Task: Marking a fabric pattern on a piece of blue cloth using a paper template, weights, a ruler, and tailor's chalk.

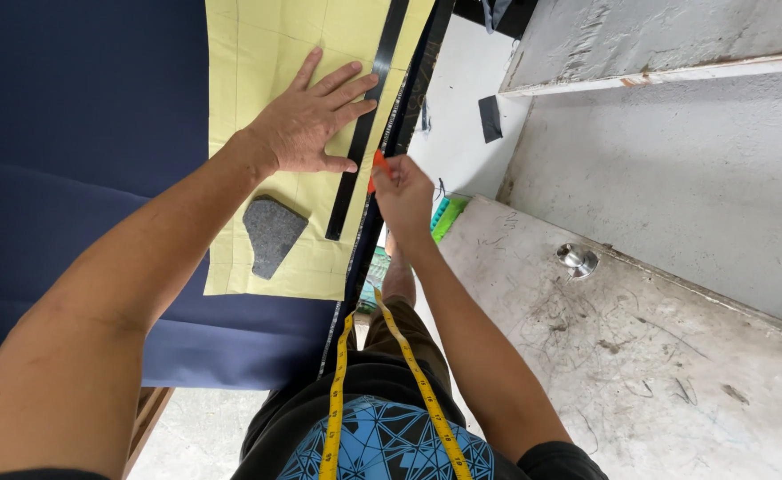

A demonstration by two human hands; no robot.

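My left hand [313,117] lies flat, fingers spread, on a pale yellow paper pattern [258,53] spread over navy blue fabric [80,133]. Its fingertips press on a long black ruler [364,124] that runs along the pattern's right side. My right hand [402,188] pinches a small orange-red piece of chalk [376,169] at the ruler's edge, close to the fabric's selvedge. A grey stone-like weight [272,233] rests on the pattern just below my left hand.
A yellow measuring tape [338,391] hangs from my neck over a blue patterned shirt. To the right stands a scuffed white door [640,356] with a metal knob [578,259] and a grey concrete wall [675,151]. A green item [449,216] lies on the floor.
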